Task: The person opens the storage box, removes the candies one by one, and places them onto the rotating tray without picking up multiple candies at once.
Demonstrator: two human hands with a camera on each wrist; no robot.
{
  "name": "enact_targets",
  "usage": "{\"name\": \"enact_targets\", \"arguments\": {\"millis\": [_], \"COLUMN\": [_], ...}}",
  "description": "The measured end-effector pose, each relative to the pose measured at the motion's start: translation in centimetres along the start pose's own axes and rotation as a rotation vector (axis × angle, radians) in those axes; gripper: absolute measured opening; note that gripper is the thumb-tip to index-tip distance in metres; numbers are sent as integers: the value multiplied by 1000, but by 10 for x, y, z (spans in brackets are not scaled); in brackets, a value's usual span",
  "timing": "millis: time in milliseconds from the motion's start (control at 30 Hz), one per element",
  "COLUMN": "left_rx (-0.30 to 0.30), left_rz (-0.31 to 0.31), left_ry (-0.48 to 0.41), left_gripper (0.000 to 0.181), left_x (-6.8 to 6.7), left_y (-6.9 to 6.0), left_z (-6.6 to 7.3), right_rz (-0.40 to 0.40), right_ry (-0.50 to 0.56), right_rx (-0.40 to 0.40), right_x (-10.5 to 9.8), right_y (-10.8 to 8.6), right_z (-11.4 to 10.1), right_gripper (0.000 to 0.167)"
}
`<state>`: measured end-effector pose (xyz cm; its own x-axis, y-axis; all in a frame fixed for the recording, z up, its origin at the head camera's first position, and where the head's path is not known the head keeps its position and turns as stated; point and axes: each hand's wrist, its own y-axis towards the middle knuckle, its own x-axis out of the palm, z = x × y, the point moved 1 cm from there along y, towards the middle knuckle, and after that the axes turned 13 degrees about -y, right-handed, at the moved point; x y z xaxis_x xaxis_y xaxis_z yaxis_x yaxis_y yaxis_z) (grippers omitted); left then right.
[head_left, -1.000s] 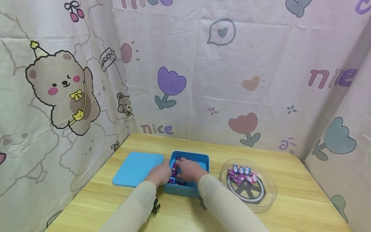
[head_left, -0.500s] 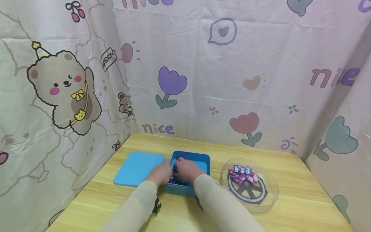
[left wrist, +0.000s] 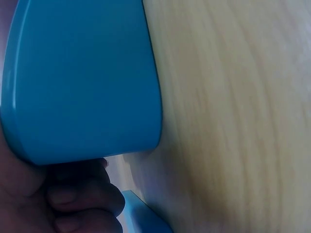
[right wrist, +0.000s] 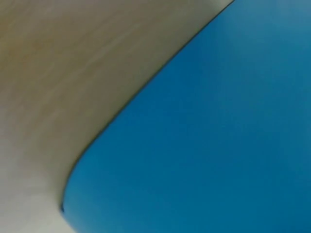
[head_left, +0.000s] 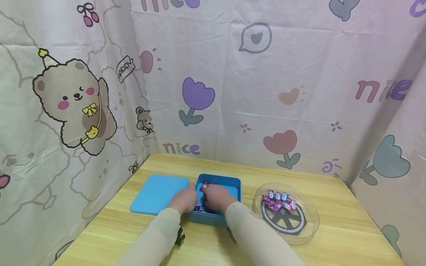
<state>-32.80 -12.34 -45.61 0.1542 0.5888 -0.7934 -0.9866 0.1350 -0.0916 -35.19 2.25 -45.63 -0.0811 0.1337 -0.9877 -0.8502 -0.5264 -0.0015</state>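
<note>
Wooden table [head_left: 342, 212]: left hand [head_left: 184, 198] gripped blue box [head_left: 208, 219], best kept steady; right hand [head_left: 217, 196] was at candies [head_left: 205, 184], grip unclear.

1. Box [head_left: 213, 220], lower centre: plain blue.
2. Lid [head_left: 159, 194], to its left: plain, lighter blue.
3. Sweet [head_left: 205, 184] in the box: purple wrapper.
4. Sweets [head_left: 276, 205], lower right: purple, blue and pink wrappers, white lettering.
5. Wheel shape [head_left: 283, 212] beneath: black spokes, white ring.
6. Desk [head_left: 346, 225]: yellowish wood grain.
7. Sleeves [head_left: 149, 236]: cream.
8. Cloth [head_left: 229, 92]: whitish, brown bear upper left, purple tulip centre.
</note>
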Motion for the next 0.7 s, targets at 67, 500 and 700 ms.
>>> {"name": "enact_targets", "arguments": {"millis": [67,500,700], "left_rx": [0,-34,-42], "left_rz": [0,-10,-9], "left_ry": [2,-28,-43], "left_gripper": [56,58,57], "left_x": [0,0,0], "left_y": [0,0,-1], "left_z": [0,1,1], "right_rz": [-23,-96,-88], "right_ry": [11,117,163], "right_rx": [18,81,90], "right_x": [1,0,0], "right_y": [0,-7,-13], "right_z": [1,13,18], "right_gripper": [11,11,16]}}
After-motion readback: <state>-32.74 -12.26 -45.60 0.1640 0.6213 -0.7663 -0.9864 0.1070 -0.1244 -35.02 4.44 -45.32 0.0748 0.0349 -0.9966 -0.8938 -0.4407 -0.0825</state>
